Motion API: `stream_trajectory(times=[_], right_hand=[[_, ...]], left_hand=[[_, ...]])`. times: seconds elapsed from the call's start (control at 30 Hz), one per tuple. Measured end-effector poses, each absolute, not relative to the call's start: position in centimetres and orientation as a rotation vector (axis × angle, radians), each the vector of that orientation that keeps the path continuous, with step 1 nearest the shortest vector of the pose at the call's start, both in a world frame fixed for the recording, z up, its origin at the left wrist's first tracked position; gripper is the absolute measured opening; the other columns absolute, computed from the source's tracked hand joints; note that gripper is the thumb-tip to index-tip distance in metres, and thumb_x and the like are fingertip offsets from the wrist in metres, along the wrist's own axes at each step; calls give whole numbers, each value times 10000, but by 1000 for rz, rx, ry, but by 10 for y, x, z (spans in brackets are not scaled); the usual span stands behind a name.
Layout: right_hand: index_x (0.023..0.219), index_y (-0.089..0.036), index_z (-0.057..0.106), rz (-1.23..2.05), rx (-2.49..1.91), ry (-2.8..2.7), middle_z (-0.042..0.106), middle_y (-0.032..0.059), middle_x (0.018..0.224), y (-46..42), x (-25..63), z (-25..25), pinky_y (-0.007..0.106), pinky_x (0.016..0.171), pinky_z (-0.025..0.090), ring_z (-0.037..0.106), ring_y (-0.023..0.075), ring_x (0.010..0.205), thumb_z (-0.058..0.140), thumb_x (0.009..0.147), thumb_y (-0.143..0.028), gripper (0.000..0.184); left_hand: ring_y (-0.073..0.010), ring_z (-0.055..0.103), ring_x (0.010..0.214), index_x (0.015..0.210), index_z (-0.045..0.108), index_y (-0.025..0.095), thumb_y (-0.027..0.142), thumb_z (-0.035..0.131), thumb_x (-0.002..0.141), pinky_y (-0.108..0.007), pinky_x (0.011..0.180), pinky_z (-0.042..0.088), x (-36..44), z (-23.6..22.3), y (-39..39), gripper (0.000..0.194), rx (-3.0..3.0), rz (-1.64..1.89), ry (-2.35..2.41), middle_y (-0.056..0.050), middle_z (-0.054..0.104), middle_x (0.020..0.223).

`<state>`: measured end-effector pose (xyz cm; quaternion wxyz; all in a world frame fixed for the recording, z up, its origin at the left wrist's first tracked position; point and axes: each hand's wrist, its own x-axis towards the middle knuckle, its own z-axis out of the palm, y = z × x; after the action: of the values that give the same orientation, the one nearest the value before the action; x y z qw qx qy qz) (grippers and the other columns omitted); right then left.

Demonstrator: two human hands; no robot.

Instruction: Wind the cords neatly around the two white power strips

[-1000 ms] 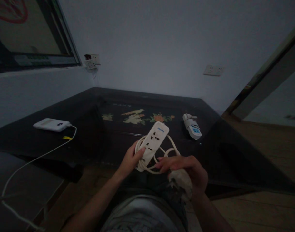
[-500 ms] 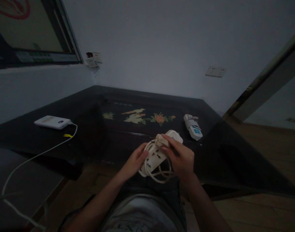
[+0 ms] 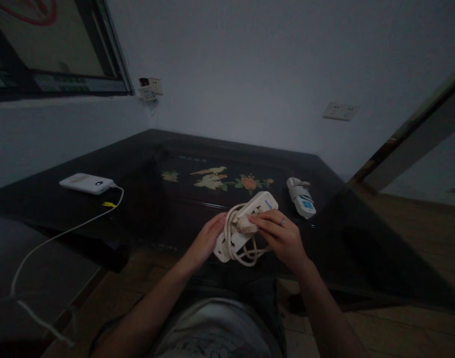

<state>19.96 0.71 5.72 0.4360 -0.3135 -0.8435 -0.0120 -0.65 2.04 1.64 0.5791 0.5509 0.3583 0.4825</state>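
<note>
A white power strip [image 3: 265,200] is held tilted above the near edge of the dark table, its far end pointing up and right. Its pale cord [image 3: 229,233] loops around the strip's middle, and some loops hang below it. My left hand [image 3: 207,240] grips the strip and the cord loops from the left side. Between the fingers of my right hand [image 3: 281,233] is the cord's plug [image 3: 245,224], pressed close against the socket face. Whether its pins are in the sockets is hidden.
A second power strip [image 3: 302,198], wrapped in its own cord, lies on the table [image 3: 346,238] to the right. At the left lies a white power bank-like device [image 3: 86,183] with a white cable [image 3: 68,230] trailing off the edge. Wall sockets [image 3: 340,111] are behind.
My right hand has turned the plug down against the strip's socket face. The strip's far end shows more now, and the hanging loops have drawn up slightly.
</note>
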Motion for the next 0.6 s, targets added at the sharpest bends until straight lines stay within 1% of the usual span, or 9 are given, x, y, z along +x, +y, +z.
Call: stream_trajectory(times=[0.13,0.33,0.43,0.6], right_hand=[[1167,-283,647,-92,-753,-2033,674,49,871,7,196,54,332,737,519,621,172,818,543,879,-134,340],[1191,-294,633,-31,-770,-2047,668,39,866,5,197,60,328,728,515,616,172,811,541,879,-138,361],[1166,-295,647,15,-758,-2082,674,37,885,3,200,63,330,742,509,620,173,831,541,882,-151,336],[1171,-289,642,-23,-753,-2088,676,40,895,1,197,59,339,755,495,614,177,851,550,874,-139,346]], left_hand=[[-206,572,1040,1148,626,151,454,441,907,-281,942,402,-6,25,15,429,1420,1122,847,-62,657,1144],[-216,576,1041,1155,628,151,458,415,919,-274,925,412,-3,33,4,442,1512,1148,898,-65,662,1137],[-218,586,1019,1152,632,150,464,404,922,-273,898,425,-3,36,2,451,1530,1166,910,-65,668,1121],[-217,584,1026,1148,635,150,447,373,933,-283,919,418,-2,42,3,451,1543,1189,910,-65,668,1125]])
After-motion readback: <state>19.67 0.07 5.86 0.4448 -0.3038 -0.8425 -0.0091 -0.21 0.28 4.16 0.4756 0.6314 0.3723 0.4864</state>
